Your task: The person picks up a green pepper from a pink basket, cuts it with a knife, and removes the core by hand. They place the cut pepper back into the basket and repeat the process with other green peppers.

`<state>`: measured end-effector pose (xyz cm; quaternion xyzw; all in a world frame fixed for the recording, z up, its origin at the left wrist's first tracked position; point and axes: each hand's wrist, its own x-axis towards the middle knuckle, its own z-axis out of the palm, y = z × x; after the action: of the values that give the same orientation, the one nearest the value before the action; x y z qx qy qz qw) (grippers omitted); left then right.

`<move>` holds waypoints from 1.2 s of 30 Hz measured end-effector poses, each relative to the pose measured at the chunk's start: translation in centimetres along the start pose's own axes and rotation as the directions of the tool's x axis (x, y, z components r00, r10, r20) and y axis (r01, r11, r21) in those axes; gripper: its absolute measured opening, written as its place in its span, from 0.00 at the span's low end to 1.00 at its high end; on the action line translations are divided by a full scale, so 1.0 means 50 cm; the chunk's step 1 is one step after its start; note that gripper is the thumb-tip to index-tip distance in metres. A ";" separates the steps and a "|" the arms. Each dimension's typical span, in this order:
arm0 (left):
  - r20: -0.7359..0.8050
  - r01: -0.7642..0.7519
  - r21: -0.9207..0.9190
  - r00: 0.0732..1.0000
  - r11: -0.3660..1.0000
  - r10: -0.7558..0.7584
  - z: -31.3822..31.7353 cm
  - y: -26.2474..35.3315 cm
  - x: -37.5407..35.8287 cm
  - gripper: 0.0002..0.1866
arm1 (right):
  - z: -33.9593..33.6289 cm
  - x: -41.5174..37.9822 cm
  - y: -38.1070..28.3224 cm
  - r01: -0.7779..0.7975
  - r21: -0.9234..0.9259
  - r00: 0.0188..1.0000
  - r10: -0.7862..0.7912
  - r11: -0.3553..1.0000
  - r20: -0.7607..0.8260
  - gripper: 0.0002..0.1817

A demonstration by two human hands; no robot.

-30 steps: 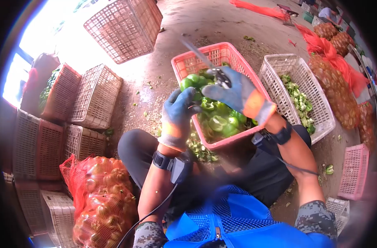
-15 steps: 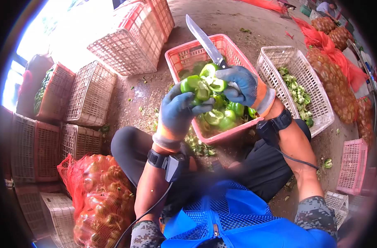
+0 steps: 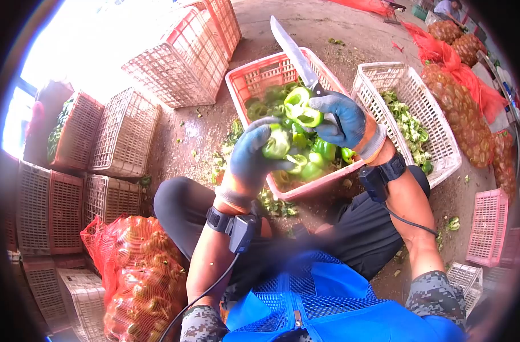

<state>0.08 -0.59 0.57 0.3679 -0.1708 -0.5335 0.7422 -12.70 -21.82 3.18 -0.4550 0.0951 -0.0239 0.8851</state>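
Note:
My gloved left hand (image 3: 246, 159) is closed around a piece of green bell pepper (image 3: 277, 142), pale side showing. My gloved right hand (image 3: 342, 122) grips a knife (image 3: 294, 52) whose long blade points up and away from me. Right at that hand's fingertips is a cut green pepper half (image 3: 301, 107), its hollow inside facing up. Both hands are over a red plastic crate (image 3: 246, 94) holding cut peppers (image 3: 314, 165). Much of the knife handle is hidden by my right hand.
A white crate (image 3: 379, 71) with pepper scraps (image 3: 405, 122) stands at the right. Net sacks (image 3: 140, 273) of produce lie at left and far right. Crates (image 3: 126, 131) are stacked at left, another (image 3: 180, 62) behind. Scraps litter the floor. A person (image 3: 447, 8) is far back right.
The pepper pieces held together between my hands have come apart. My left hand has moved slightly down with one piece; the other is by my right hand. The knife has shifted right.

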 end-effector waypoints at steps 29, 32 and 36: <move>-0.026 -0.006 0.610 0.999 0.792 0.028 -0.006 -0.033 0.040 0.14 | 0.076 -0.032 0.012 -0.004 -0.818 0.960 -0.225 0.575 -0.163 0.21; 0.044 -0.101 0.682 0.994 0.725 0.098 -0.015 -0.039 0.050 0.12 | 0.058 -0.021 0.018 -0.059 -0.839 0.959 -0.202 0.542 -0.198 0.20; 0.593 -0.577 0.802 0.734 -0.158 0.331 -0.024 -0.031 0.054 0.03 | 0.028 -0.017 0.049 0.119 -0.711 0.970 -0.235 0.693 -0.067 0.16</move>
<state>0.82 -2.87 -1.74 0.6277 -0.6668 0.0008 0.4017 -13.39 -19.13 2.12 -0.7605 0.1200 -0.1060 0.6293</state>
